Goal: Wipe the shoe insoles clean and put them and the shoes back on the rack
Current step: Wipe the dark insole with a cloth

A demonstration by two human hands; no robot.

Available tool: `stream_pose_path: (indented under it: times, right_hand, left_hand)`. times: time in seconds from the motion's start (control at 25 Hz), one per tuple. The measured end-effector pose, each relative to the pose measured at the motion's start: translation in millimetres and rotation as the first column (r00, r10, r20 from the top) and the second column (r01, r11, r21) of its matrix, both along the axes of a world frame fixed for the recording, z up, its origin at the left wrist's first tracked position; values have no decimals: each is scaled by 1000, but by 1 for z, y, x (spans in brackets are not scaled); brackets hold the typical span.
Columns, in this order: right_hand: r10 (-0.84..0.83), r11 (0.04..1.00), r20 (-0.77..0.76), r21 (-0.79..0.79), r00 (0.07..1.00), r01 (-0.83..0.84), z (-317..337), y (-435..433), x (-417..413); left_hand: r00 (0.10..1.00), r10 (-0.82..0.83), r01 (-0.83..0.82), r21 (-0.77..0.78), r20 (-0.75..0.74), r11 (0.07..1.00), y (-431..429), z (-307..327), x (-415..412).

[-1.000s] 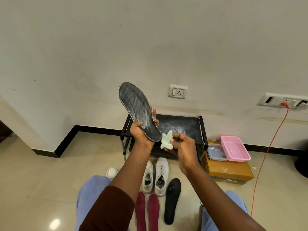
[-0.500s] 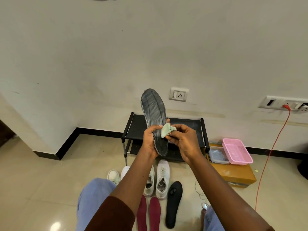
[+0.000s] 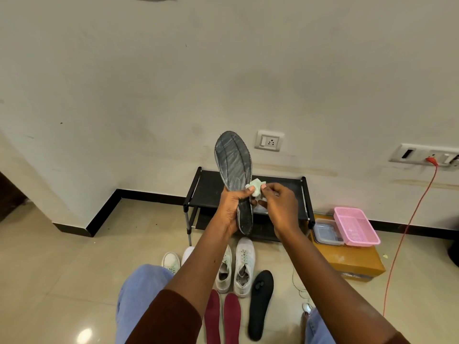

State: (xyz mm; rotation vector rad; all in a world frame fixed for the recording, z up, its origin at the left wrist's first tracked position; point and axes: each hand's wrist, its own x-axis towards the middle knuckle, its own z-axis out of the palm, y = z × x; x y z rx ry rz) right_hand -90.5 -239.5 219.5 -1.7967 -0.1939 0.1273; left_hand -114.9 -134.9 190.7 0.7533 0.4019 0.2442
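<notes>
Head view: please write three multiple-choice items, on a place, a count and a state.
1. Where is the black insole? A. on the rack; B. on the floor, right of the white shoes; C. in a basket.
2. How many maroon insoles lie on the floor? A. one; B. two; C. four.
3. The grey insole is: A. held upright in the left grip; B. flat on the floor; C. inside a shoe.
Answers: 1 B, it lies beside those shoes; 2 B, a pair lies side by side; 3 A, the grip closes round its lower part.
</notes>
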Motion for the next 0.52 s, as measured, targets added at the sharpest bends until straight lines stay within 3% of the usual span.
stream_pose_path:
  times: [0.24, 0.36, 0.52]
  right_hand:
    - [198, 961, -205, 234, 958, -149, 1, -2, 4]
    - [120, 934, -289, 358, 950, -9, -3, 2, 5]
    - [-155, 958, -222, 206, 963, 201, -8, 10, 5]
  left_hand:
    - [999, 36, -33, 139, -17, 990, 3, 1, 3]
    - [996, 92, -90, 145, -4, 985, -1, 3, 4]
    - [986, 165, -163, 193, 5, 968, -4, 1, 7]
